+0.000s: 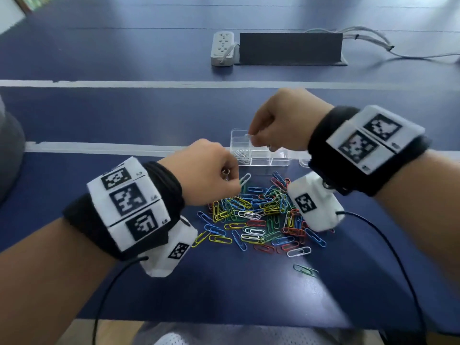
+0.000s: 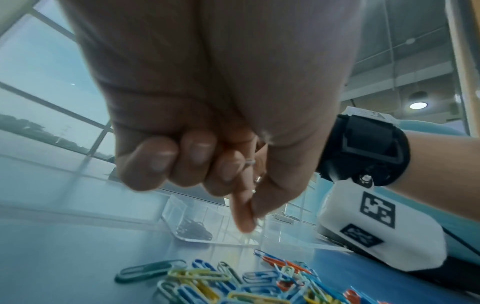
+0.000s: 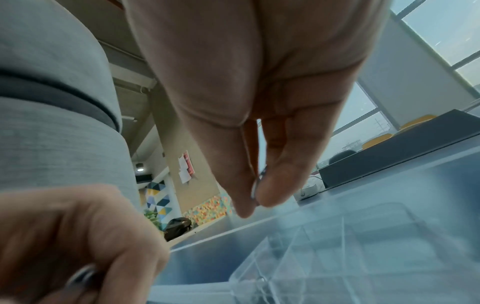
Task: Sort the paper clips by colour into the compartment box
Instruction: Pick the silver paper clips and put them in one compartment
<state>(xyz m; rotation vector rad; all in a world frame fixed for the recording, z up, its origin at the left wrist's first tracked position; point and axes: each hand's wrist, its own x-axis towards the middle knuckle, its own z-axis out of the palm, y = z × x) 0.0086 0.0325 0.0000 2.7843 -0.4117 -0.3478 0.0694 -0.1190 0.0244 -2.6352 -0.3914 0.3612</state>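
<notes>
A heap of coloured paper clips (image 1: 258,215) lies on the blue table, also seen as the heap (image 2: 233,281) in the left wrist view. Behind it stands the clear compartment box (image 1: 278,160), with white clips (image 1: 242,155) in its left compartment. My right hand (image 1: 256,141) hovers over the box and pinches a white clip (image 3: 255,189) between thumb and forefinger. My left hand (image 1: 236,185) is over the heap's far left edge, fingers curled, pinching white clips (image 1: 245,179); several clip ends (image 2: 253,176) show between its fingers.
A white power strip (image 1: 222,48) and a dark block (image 1: 290,48) with cables sit far back. White lines (image 1: 99,146) cross the table. A stray green clip (image 1: 305,270) lies toward the near edge. A grey chair (image 1: 10,150) stands at left.
</notes>
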